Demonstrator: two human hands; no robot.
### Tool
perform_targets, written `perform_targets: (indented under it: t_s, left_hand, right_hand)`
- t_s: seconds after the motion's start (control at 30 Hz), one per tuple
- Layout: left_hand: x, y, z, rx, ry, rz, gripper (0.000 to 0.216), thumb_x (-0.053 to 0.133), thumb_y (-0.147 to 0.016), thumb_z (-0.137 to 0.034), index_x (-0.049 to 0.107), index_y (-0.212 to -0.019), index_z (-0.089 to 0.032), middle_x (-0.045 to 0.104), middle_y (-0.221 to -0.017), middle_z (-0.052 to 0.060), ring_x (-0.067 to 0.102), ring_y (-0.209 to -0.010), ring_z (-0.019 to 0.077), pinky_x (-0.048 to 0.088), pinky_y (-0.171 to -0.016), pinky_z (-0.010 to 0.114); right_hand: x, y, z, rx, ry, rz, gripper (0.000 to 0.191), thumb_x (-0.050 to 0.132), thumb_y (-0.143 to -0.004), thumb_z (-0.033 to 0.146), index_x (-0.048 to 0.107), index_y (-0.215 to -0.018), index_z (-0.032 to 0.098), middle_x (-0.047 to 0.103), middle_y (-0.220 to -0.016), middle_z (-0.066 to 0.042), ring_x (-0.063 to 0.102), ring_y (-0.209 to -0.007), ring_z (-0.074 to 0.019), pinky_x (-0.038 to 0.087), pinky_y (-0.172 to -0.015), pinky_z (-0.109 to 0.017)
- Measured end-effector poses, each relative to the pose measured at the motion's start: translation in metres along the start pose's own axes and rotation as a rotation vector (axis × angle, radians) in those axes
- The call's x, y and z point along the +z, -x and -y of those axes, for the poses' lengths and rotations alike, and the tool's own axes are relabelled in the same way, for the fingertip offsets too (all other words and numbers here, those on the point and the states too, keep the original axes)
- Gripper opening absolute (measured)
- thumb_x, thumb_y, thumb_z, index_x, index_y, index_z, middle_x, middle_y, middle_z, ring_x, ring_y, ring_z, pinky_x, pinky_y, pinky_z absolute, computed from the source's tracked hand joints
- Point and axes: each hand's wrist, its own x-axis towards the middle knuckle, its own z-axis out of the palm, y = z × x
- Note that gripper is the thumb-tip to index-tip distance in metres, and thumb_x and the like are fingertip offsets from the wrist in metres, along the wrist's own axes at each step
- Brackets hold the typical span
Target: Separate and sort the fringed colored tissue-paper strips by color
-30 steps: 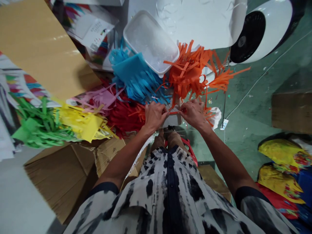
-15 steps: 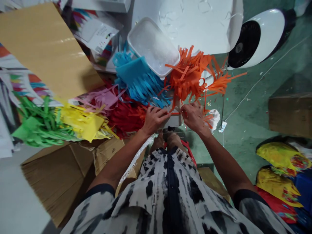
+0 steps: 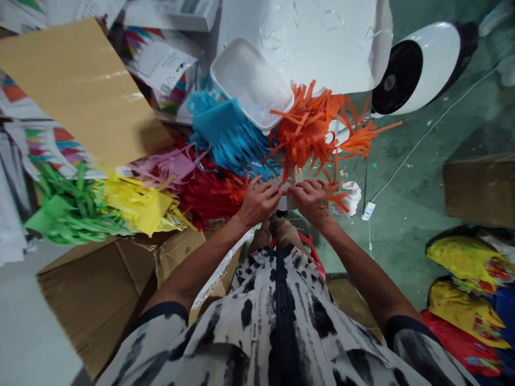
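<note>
A strip of orange tissue-paper tassel [image 3: 285,191] runs between my two hands, its middle drawn narrow. My left hand [image 3: 259,203] is closed with its fingertips pinching the strip, and orange fringe sticks out beyond it to the left. Opposite it, my right hand [image 3: 311,203] pinches the other side, with more orange fringe past its knuckles. Just beyond the hands lies a pile of loose orange fringed paper [image 3: 309,134]. Blue fringed paper [image 3: 229,134] and dark red fringed paper [image 3: 207,195] lie to the left of it.
Pink [image 3: 171,166], yellow [image 3: 137,201] and green fringed paper [image 3: 72,209] lie farther left. A translucent plastic tub [image 3: 251,80] sits beside a white surface [image 3: 322,43] with thin clear rings. A white fan [image 3: 426,67], a cable and a cardboard box [image 3: 478,185] are at right; an open carton [image 3: 96,295] stands lower left.
My right hand has come slightly left and nearer my left hand, so less of the orange strip shows between them. The left hand has stayed almost in place.
</note>
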Motion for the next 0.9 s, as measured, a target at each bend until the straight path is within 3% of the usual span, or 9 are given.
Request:
perform_targets:
  t_s: [0.17, 0.27, 0.5, 0.67, 0.8, 0.9]
  left_hand:
    - [0.009, 0.01, 0.0, -0.027, -0.009, -0.019, 0.025, 0.051, -0.105, -0.029, 0.076, -0.1, -0.024, 0.077, -0.11, 0.008, 0.063, -0.105, 0.0227, 0.04, -0.104, 0.046]
    - [0.012, 0.011, -0.002, -0.05, -0.038, 0.012, 0.028, 0.05, -0.106, -0.029, 0.073, -0.093, -0.021, 0.075, -0.106, 0.009, 0.061, -0.1, 0.0226, 0.041, -0.09, 0.04]
    - [-0.001, -0.004, -0.006, -0.071, -0.102, 0.119, 0.02, 0.056, -0.103, -0.027, 0.073, -0.096, -0.017, 0.072, -0.097, 0.011, 0.061, -0.093, 0.0253, 0.041, -0.079, 0.036]
    - [-0.007, -0.015, 0.001, -0.098, 0.062, 0.157, 0.022, 0.057, -0.1, -0.029, 0.077, -0.106, -0.022, 0.073, -0.103, 0.009, 0.064, -0.091, 0.0231, 0.042, -0.074, 0.031]
    - [-0.01, -0.019, 0.009, -0.117, 0.218, 0.172, 0.021, 0.064, -0.092, -0.028, 0.08, -0.105, -0.026, 0.073, -0.112, 0.006, 0.066, -0.096, 0.0235, 0.042, -0.072, 0.03]
    - [-0.016, -0.019, 0.014, -0.149, 0.395, 0.23, 0.018, 0.067, -0.088, -0.028, 0.082, -0.098, -0.025, 0.075, -0.107, 0.005, 0.067, -0.094, 0.0215, 0.042, -0.074, 0.028]
  right_hand:
    - [-0.004, -0.004, 0.011, -0.043, 0.054, 0.107, 0.025, 0.046, -0.102, 0.018, 0.071, -0.099, 0.02, 0.072, -0.103, -0.011, 0.053, -0.109, -0.0282, 0.022, -0.102, -0.045]
    - [-0.009, -0.004, 0.017, -0.083, 0.101, 0.163, 0.023, 0.046, -0.098, 0.013, 0.068, -0.099, 0.018, 0.071, -0.103, -0.014, 0.053, -0.107, -0.0302, 0.024, -0.097, -0.046]
    - [-0.018, -0.008, 0.027, -0.106, 0.104, 0.296, 0.018, 0.048, -0.097, 0.015, 0.066, -0.101, 0.016, 0.074, -0.093, -0.015, 0.058, -0.093, -0.0301, 0.027, -0.083, -0.042]
    - [-0.022, -0.017, 0.024, -0.034, -0.018, 0.414, 0.014, 0.058, -0.098, 0.029, 0.069, -0.1, 0.021, 0.078, -0.096, -0.011, 0.063, -0.093, -0.0289, 0.028, -0.078, -0.038]
    - [-0.027, -0.027, 0.021, -0.029, -0.057, 0.486, 0.014, 0.062, -0.095, 0.024, 0.075, -0.09, 0.023, 0.079, -0.093, -0.008, 0.065, -0.095, -0.0274, 0.03, -0.08, -0.037]
    - [-0.038, -0.032, 0.019, -0.062, -0.056, 0.492, 0.011, 0.067, -0.09, 0.021, 0.077, -0.091, 0.025, 0.077, -0.096, -0.008, 0.064, -0.099, -0.027, 0.032, -0.083, -0.037]
